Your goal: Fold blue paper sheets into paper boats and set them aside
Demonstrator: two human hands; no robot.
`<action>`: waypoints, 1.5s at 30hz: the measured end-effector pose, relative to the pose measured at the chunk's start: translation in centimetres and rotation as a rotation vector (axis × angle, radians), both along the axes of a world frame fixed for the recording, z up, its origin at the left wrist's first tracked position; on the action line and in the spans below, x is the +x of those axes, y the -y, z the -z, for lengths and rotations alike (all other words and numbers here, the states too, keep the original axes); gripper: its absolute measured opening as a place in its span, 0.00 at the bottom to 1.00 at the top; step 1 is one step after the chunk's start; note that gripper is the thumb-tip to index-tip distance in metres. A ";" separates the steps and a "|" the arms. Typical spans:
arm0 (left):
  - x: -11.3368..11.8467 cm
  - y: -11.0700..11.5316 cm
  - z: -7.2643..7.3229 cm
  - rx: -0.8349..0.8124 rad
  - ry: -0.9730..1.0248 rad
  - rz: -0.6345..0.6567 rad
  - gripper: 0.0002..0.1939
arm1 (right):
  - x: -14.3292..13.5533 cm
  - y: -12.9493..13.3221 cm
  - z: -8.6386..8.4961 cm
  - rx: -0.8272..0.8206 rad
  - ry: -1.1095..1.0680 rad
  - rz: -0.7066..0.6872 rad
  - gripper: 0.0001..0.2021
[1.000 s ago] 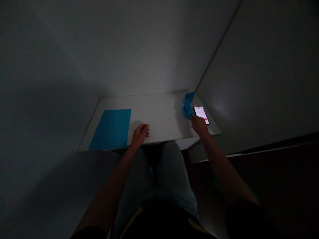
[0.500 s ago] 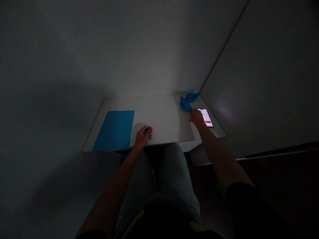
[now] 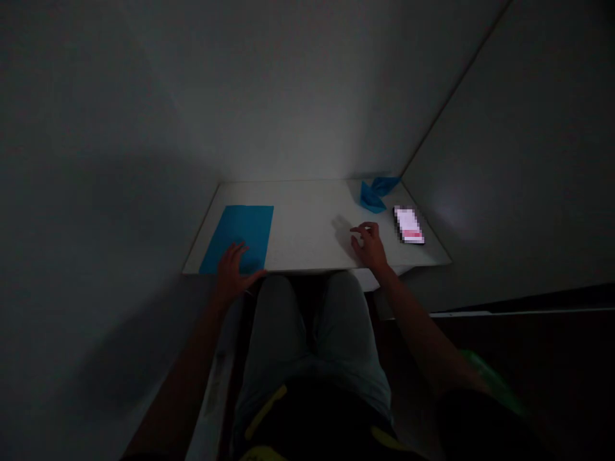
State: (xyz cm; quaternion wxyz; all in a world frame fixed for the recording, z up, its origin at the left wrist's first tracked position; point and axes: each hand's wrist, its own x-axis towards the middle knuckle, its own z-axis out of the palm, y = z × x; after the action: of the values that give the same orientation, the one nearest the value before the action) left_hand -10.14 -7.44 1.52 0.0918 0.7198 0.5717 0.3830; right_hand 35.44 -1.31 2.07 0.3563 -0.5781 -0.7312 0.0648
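Note:
Over the near edge of a flat blue sheet of paper (image 3: 247, 227) is my left hand (image 3: 234, 269), its fingers spread; whether it touches the paper I cannot tell. My right hand (image 3: 369, 244) is over the right part of the white table, fingers apart and bent, with nothing in them. Beyond it, near the back right corner, stand two folded blue paper boats, a nearer one (image 3: 371, 198) and a farther one (image 3: 385, 186), close together. A phone (image 3: 408, 224) with a lit screen lies to the right of my right hand.
The narrow white table (image 3: 307, 224) meets a pale wall (image 3: 298, 96) at the back and another wall (image 3: 519, 192) on the right. My legs (image 3: 346, 326) are below its front edge. Something green (image 3: 494, 381) is on the dark floor at the right. The light is dim.
My right hand has come away from the nearer paper boat, moving toward me, and its fingers have opened. My left hand has moved left over the blue sheet and spread. The view has shifted slightly.

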 end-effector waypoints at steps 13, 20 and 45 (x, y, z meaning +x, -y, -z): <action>4.7 2.8 -1.0 -0.133 -0.142 0.283 0.17 | -9.9 3.5 1.0 -0.067 0.169 -0.506 0.34; 10.4 1.0 -8.5 -0.076 0.029 0.412 0.14 | -7.1 2.4 -2.0 -0.157 0.082 -0.462 0.24; 12.4 -9.3 0.6 -0.350 0.648 0.125 0.20 | -3.8 -3.3 1.1 -0.375 -0.630 -0.140 0.30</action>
State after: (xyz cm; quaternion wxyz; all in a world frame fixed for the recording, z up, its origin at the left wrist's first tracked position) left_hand 2.27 1.82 0.89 0.4130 0.5681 0.5248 0.4810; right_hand 31.65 1.95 0.92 0.4465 -0.5336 -0.5987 0.3967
